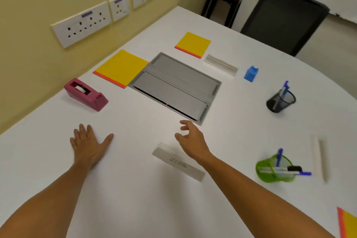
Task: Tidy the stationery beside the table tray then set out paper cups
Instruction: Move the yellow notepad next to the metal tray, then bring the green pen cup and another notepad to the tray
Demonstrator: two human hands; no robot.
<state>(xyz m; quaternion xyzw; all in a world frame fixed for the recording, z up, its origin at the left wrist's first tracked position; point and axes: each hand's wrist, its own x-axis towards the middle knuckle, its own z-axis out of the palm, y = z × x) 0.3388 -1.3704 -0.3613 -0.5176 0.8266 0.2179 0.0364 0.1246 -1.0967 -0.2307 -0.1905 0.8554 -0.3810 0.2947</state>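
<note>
White table [135, 189]. Left hand [89, 144] flat, right hand [190, 139] loosely spread, empty. Probably lift the nameplate [178, 162] by both ends.

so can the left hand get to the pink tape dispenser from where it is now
Probably yes. The left hand lies flat and open on the table, holding nothing, and the pink tape dispenser sits just beyond it toward the wall. Only bare tabletop shows between them, so a short forward reach looks unobstructed.
</note>
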